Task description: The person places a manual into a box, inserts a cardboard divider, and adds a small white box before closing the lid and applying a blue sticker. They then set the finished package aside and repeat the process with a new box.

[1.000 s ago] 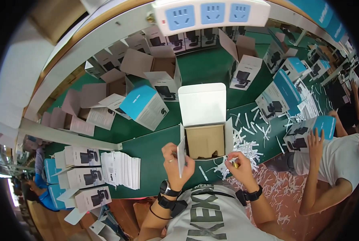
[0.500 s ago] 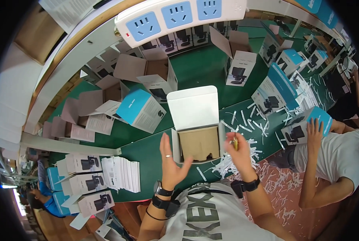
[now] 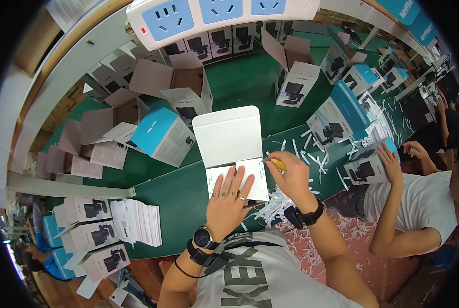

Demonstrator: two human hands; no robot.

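Observation:
In front of me an open white carton (image 3: 228, 134) stands on the green table, its tall lid raised at the far side. White side flaps (image 3: 258, 179) now lie folded inward over its opening, hiding most of the inside. My left hand (image 3: 228, 197) rests flat on the flaps with its fingers stretched out. At the carton's right edge, my right hand (image 3: 292, 175) is closed around a small yellow tool (image 3: 278, 164) with a thin dark tip. The tip is close to the carton's corner; whether it touches cannot be told.
Shredded white paper (image 3: 278, 205) is heaped right of the carton. A stack of white booklets (image 3: 137, 223) lies left, beside printed boxes (image 3: 98, 208). More open boxes (image 3: 188, 92) stand behind. A power strip (image 3: 219, 18) hangs across the top. A co-worker (image 3: 419, 205) handles a box at right.
The carton's side flaps have been folded in over the brown cardboard. My left hand has moved from the carton's side onto the flaps. The right hand keeps its grip on the yellow tool.

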